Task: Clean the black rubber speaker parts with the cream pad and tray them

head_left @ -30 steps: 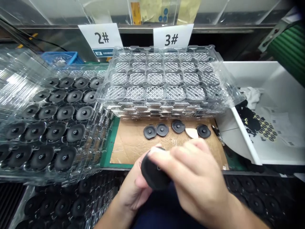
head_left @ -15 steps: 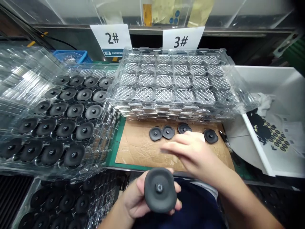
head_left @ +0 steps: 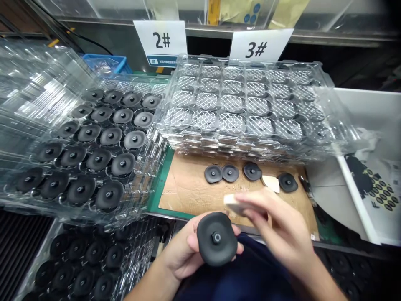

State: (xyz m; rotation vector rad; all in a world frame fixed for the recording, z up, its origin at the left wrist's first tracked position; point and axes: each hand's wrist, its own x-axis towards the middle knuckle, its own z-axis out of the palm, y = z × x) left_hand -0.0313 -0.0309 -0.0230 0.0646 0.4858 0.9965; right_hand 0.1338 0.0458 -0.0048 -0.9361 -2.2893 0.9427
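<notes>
My left hand (head_left: 188, 246) is closed round the edge of a black rubber disc (head_left: 221, 255), rounded-square in outline with a small stem at its middle facing up. Just above and to the right of that disc, my right hand (head_left: 278, 225) pinches a small cream-coloured pad (head_left: 233, 201), blurred by motion. Another cream piece (head_left: 271, 183) lies on the cardboard (head_left: 184, 188) beyond. Several similar discs rest near it: a left one (head_left: 213, 174), its neighbour (head_left: 230, 172), one further along (head_left: 252, 171) and one at the right (head_left: 288, 182).
Clear plastic trays (head_left: 232, 138) are stacked behind the cardboard. On the left, another tray stack (head_left: 150, 167) holds rows of black discs. A white bin (head_left: 357, 205) at the right contains sheets with black oval stickers (head_left: 384, 192). A blue basket (head_left: 123, 65) stands at the back left.
My right hand has come back from the row of discs towards my left hand, now with a cream pad in its fingers. The cream piece on the cardboard has come into sight. The view has shifted slightly.
</notes>
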